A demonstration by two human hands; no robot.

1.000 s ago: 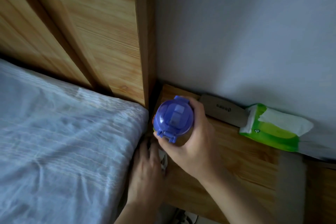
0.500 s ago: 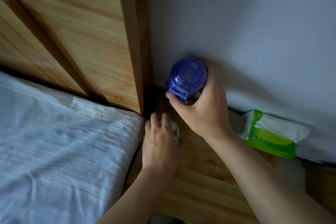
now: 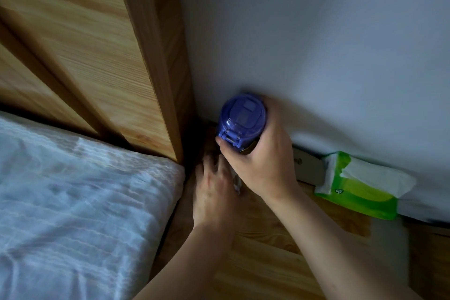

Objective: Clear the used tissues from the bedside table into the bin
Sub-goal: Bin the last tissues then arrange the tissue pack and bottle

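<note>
At your far left lies the bed's pale sheet (image 3: pixel 73 202), rumpled, with the wooden headboard (image 3: pixel 85 51) rising behind it. Just past the mattress edge your left hand (image 3: pixel 214 192) reaches toward the back corner of the bedside table (image 3: pixel 267 258), palm down, fingers stretched forward over a pale, crumpled used tissue (image 3: pixel 237 185). Only a sliver of the tissue peeks out at the hand's right side, and you cannot tell whether the fingers have closed on it or merely lie across it. The tissue sits on the table near the headboard post, close to the bottle. Next comes the bottle (image 3: pixel 241 117), seen from above by its purple flip lid, close against the wall (image 3: pixel 316 31). Your right hand (image 3: pixel 265 165) is wrapped around its body below the lid, thumb tip just beside the lid's clasp and fingers curled round the far side. Whether its base touches the table is hidden. Right of that wrist a flat grey object (image 3: pixel 308 168) lies along the wall, and at its right end a green tissue pack (image 3: pixel 360 192) has a white sheet sticking out of its opening.
</note>
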